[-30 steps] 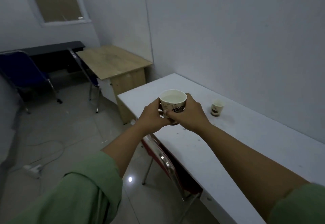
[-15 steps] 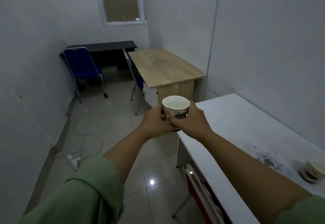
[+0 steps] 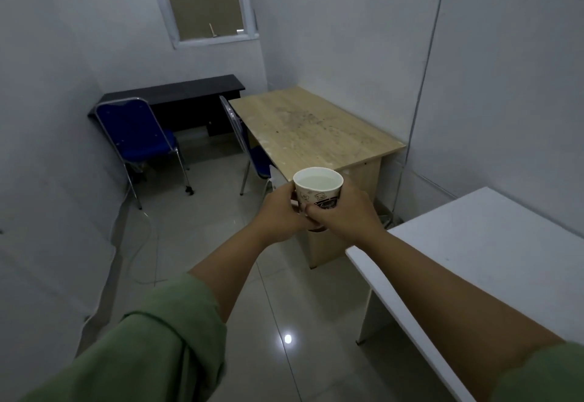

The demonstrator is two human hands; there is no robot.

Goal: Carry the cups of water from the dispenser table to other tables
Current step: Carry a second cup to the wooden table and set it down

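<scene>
our left hand [image 3: 278, 212] and right hand [image 3: 343, 212] are pressed around one cup of water [image 3: 317, 194], upright, carried over the floor. the wooden bench [image 3: 316, 133] lies straight ahead, just past the cup; the white bench [image 3: 493, 253] sits right, nearer our right arm.

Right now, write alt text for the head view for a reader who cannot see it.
Both hands, left hand and right hand, hold a paper cup of water over the tiled floor. Ahead stands a wooden table; a white table is at right, blue chairs at left.
</scene>
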